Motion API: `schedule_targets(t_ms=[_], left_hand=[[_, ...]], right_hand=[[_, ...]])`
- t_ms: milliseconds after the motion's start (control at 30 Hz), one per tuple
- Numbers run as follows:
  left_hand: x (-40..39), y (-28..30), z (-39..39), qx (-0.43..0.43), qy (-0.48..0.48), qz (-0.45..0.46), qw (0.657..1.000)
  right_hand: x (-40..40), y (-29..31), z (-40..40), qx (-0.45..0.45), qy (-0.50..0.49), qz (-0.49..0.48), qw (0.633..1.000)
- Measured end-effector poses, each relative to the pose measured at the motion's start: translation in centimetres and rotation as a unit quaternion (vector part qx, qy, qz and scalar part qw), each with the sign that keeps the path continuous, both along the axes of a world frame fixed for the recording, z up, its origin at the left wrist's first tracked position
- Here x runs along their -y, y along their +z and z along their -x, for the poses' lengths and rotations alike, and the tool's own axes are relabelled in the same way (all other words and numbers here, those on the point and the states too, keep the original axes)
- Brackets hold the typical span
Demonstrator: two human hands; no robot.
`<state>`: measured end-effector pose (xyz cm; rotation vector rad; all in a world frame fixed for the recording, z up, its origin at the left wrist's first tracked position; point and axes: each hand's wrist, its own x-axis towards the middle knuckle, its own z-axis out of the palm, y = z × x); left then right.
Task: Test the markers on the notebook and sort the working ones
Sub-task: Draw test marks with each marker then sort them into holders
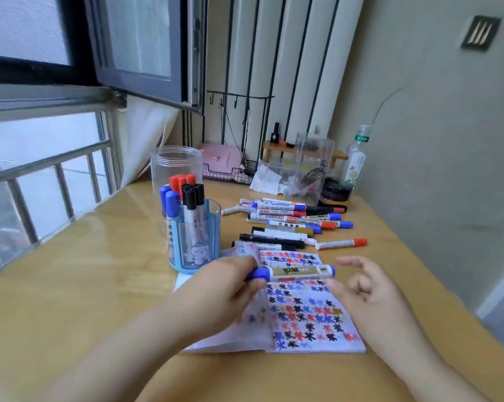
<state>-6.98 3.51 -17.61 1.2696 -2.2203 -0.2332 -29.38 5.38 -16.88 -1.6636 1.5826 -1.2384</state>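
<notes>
My left hand (pixel 227 281) grips a capped blue marker (pixel 295 272) by its cap end and holds it level above the open notebook (pixel 308 311). The notebook's right page is covered with red, blue and black star marks. My right hand (pixel 361 282) hovers just right of the marker's free end, fingers apart, holding nothing. A blue pen holder (pixel 194 242) left of the notebook stands full of blue, red and black markers. A pile of loose markers (pixel 291 224) lies on the desk beyond the notebook.
A clear plastic jar (pixel 176 165) stands behind the pen holder. At the back of the wooden desk (pixel 99 280) are a clear box (pixel 311 166), a bottle (pixel 356 158), a crumpled tissue and a wire basket. The window is at the left, a wall at the right.
</notes>
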Motion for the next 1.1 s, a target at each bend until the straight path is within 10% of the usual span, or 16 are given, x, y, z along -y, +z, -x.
schedule_targets(t_ms=[167,267,600,1100], left_hand=[[-0.7,0.7,-2.2,0.036,0.048,0.018,0.998],[-1.5,0.7,-3.2,0.014,0.053,0.031,0.998],[1.3,-1.7,-10.0,-0.113,0.243,0.085,0.96],[1.4,-1.9,-9.4,-0.023,0.231,0.137,0.963]], right_hand=[[1.2,1.6,-4.8,-0.393,0.148,0.117,0.9],[1.7,2.3,-8.3,-0.464,0.174,0.121,0.86],[2.7,4.1,-10.5,-0.146,0.11,0.103,0.978],[3.5,5.2,-12.0,-0.011,0.094,0.112,0.989]])
